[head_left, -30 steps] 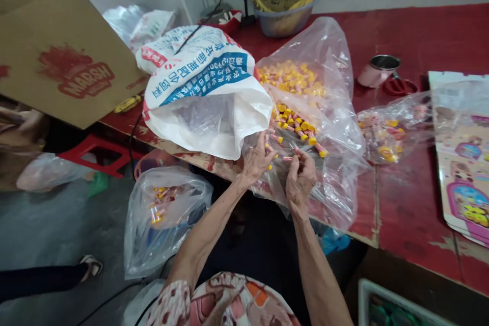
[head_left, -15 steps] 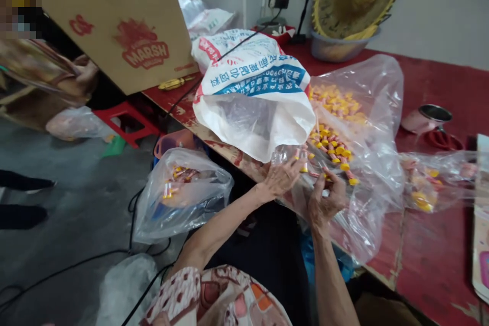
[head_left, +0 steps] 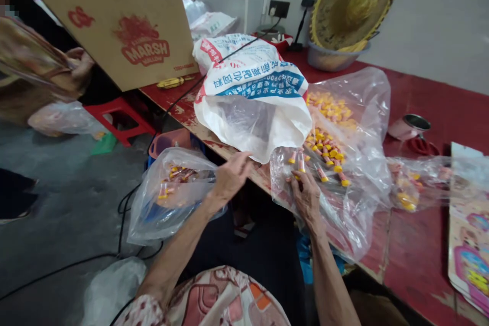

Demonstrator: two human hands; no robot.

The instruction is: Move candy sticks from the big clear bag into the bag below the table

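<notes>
A large clear plastic bag (head_left: 362,107) lies open on the red table (head_left: 420,244), full of small pink tubes with yellow caps (head_left: 328,150). My right hand (head_left: 303,196) rests at the bag's near edge, fingers closed on a few of these tubes (head_left: 299,159). My left hand (head_left: 233,175) is off the table's edge with fingers curled, between the white woven sack (head_left: 248,91) and a smaller clear bag (head_left: 168,204) that hangs below the table with a few tubes inside. What the left hand holds is hidden.
A cardboard box (head_left: 126,20) stands at the table's far left, beside another person (head_left: 38,71). A straw hat (head_left: 351,5) sits on a bowl at the back. Metal cup (head_left: 410,127), red scissors (head_left: 422,146), another bag of tubes (head_left: 412,188), printed cards (head_left: 469,224), red stool (head_left: 118,117).
My left hand has left the big bag and moved left toward the hanging bag. My right hand stays at the bag's edge with tubes. The view has swung left.
</notes>
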